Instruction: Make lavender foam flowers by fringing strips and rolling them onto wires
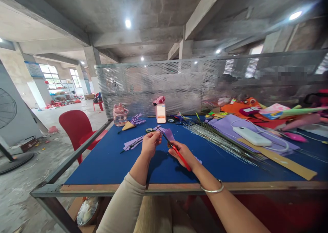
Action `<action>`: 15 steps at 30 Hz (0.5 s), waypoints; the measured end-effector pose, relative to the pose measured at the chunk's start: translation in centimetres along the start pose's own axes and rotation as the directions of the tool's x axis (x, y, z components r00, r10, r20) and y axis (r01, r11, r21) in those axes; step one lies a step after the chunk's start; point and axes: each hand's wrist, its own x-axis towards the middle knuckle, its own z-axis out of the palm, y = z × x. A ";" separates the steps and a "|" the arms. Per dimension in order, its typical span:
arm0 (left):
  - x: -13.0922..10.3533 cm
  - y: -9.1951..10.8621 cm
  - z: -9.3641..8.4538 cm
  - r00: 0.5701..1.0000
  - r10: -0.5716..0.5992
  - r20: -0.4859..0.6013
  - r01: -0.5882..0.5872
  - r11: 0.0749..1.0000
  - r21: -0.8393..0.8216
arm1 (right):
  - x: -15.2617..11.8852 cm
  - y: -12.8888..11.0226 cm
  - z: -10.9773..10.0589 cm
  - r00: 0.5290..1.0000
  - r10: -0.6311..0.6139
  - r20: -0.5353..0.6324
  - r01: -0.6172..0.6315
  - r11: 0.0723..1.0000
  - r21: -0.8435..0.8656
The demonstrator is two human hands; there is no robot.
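Note:
Red-handled scissors (180,157) are held in my right hand (185,155), with their dark blades pointing up and left towards my left hand. The fingers of my left hand (151,143) are pinched together near the blade tips; whatever they hold is too small to make out. Both hands are above the blue tabletop (102,164). Just beyond them lie purple paper strips (135,142) with dark stems and a roll of dark tape (149,130). A lit phone (161,113) stands upright behind my hands.
To the right lie thin wires (225,140), purple sheets (228,123), a white power bank (252,136) and a tan strip (289,163). A pink-lidded jar (120,116) and a tan cone (128,125) stand back left. A perforated metal screen (153,82) borders the back.

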 end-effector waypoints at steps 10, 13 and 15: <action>0.1 0.0 -0.1 0.999 -0.015 -0.033 0.017 0.998 0.055 | 0.1 -0.8 0.1 0.992 0.123 0.023 -0.123 0.992 0.011; 0.5 -0.2 -0.3 0.995 -0.007 -0.102 0.017 0.995 0.101 | -0.8 -2.3 -1.1 0.986 0.156 0.058 -0.154 0.988 -0.028; 0.9 -0.1 -0.7 0.987 -0.012 -0.162 0.037 0.988 0.153 | -2.2 -3.4 -2.4 0.973 0.194 0.125 -0.184 0.979 -0.085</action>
